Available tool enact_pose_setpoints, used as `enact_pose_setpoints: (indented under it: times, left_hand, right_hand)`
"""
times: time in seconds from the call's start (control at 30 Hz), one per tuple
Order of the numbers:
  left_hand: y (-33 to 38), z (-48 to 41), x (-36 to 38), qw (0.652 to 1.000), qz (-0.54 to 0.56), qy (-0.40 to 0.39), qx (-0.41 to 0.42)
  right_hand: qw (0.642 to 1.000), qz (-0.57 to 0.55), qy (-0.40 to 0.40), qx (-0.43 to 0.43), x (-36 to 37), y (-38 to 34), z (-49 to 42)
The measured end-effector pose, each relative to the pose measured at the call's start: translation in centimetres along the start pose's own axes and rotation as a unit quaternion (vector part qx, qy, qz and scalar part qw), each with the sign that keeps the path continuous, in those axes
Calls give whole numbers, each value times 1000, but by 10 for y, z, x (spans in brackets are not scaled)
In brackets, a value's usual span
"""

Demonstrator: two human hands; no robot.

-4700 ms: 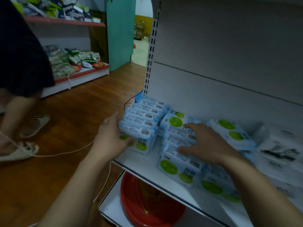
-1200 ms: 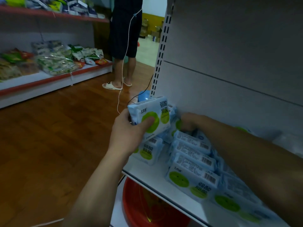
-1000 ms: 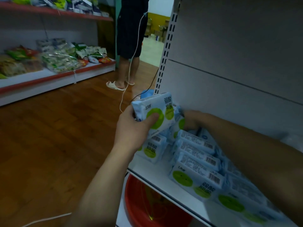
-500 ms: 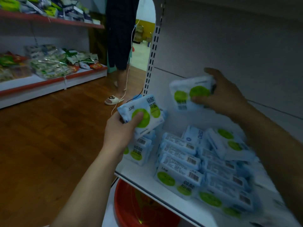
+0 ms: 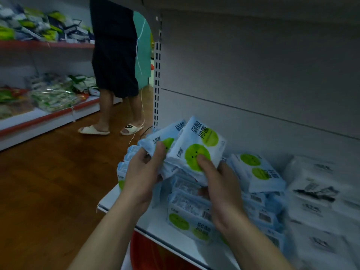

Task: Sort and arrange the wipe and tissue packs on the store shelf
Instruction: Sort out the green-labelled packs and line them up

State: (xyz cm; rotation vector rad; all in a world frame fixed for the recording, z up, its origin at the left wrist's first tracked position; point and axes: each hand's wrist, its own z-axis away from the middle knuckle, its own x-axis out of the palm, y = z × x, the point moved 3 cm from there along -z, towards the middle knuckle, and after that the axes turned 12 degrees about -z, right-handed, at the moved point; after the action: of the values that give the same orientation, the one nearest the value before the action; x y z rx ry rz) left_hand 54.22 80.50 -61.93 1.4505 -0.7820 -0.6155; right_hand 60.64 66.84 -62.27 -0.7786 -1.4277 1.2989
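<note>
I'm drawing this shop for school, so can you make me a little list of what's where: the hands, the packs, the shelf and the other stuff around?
place: store aisle with a wooden floor
left hand: grips the left pack, blue with green circles
right hand: grips the right pack, thumb on a green circle
held packs: raised over the shelf, close together
on shelf: blue packs in rows; white packs to their right
below: red basin
behind: a person standing in slippers
</note>
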Motion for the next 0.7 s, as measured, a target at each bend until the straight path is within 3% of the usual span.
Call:
enact_pose_setpoints:
  times: [0.23, 0.43, 0.5, 0.57, 0.63, 0.7]
  left_hand:
    - [-4, -2, 18, 996, 10, -78, 33]
    - [0, 0, 18, 996, -34, -60, 64]
    - [3, 1, 13, 995, -57, -38, 76]
    - [7, -1, 5, 993, -79, -27, 81]
    - [15, -3, -4, 991, -89, -34, 93]
    - [22, -4, -11, 988, -100, -45, 111]
  right_hand:
    - [995, 97, -19, -23, 1, -2, 6]
    - [975, 193, -100, 36, 4, -8, 13]
    - [954, 270, -130, -11, 1, -17, 11]
    - [921, 360, -102, -105, -7, -31, 10]
    - [881, 420, -55, -213, -11, -52, 11]
    - [832, 454, -87, -306, -4, -75, 13]
